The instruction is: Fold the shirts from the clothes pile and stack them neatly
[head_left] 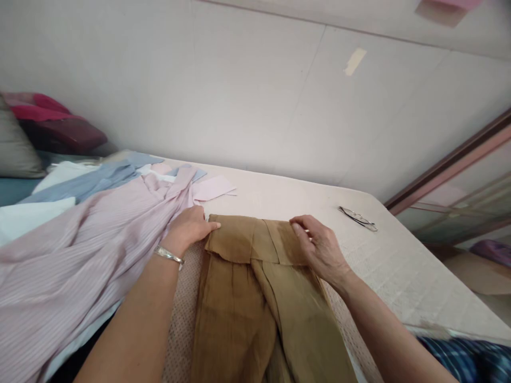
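Observation:
A brown garment (pixel 235 303) lies lengthwise in front of me, with its far end turned over into a wide flap (pixel 235 239). I cannot tell whether it is a skirt or trousers. At the flap's far left corner, my left hand (pixel 194 226) has its thumb on top and its fingers curled at the edge. My right hand (pixel 319 242) pinches the far right corner with bent fingers, partly hiding that side. A silver bracelet (pixel 170 255) circles my left wrist. Close by on the left, a pale pink pleated garment (pixel 99 234) is spread out loosely.
The cream mattress (pixel 275 189) meets a white wall behind. Eyeglasses (pixel 357 218) lie to the right of my right hand. Blue cloth (pixel 99 178) and white cloth (pixel 35 215) are heaped at left, near a dark red case (pixel 67 133) and a grey cushion (pixel 16 141).

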{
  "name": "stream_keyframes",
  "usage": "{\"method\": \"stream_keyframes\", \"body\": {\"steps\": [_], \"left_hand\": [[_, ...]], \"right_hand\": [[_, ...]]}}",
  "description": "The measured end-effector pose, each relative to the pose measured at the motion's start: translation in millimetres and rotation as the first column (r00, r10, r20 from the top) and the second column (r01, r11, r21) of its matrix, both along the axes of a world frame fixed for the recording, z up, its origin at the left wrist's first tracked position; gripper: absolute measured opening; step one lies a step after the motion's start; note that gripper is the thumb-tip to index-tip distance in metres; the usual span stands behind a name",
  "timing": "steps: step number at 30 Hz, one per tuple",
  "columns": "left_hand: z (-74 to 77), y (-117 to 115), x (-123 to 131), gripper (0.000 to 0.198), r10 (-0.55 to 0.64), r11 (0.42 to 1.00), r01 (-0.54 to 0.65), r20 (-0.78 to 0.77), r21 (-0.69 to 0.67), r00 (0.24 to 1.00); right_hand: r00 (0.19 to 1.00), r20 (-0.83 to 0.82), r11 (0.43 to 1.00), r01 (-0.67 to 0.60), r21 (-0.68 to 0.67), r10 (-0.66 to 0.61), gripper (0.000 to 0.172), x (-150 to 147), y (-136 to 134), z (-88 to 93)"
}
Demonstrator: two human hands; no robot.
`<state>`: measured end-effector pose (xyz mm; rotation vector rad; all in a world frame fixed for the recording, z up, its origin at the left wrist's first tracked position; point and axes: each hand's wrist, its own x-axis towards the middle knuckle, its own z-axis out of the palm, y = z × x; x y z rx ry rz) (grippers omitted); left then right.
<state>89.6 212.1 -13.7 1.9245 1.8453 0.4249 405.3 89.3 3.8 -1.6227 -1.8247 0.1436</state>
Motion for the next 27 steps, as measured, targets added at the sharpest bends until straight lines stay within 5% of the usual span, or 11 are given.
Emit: {"method": "stream_keyframes", "body": {"steps": [10, 15, 21, 27], "left_hand": [[-11.7, -2, 20, 0.037, 0.021, 0.987, -0.026, 0.036, 0.157, 0.999], [-12.8, -1, 18, 0.012, -0.039, 0.981, 0.005, 0.167, 0.196, 0.985], [-28.6, 2, 21, 0.016, 0.039, 0.984, -0.112, 0.443, 0.141, 0.896], [-28.3, -1, 21, 0.019, 0.040, 0.985, -0.080, 0.253, 0.151, 0.967]], "right_hand": [[0.898, 0.427, 0.991, -0.054, -0.123, 0.102, 0.032, 14, 58, -50.2], [0.851, 0.514, 0.993, -0.070, -0.099, 0.111, 0.036, 16, 73, -47.0], [0.782, 0.623, 0.995, 0.051, -0.083, 0.012, 0.037, 13, 83, -44.8], [0.738, 0.674, 0.992, 0.109, -0.056, -0.043, 0.034, 5, 82, -50.0]]}}
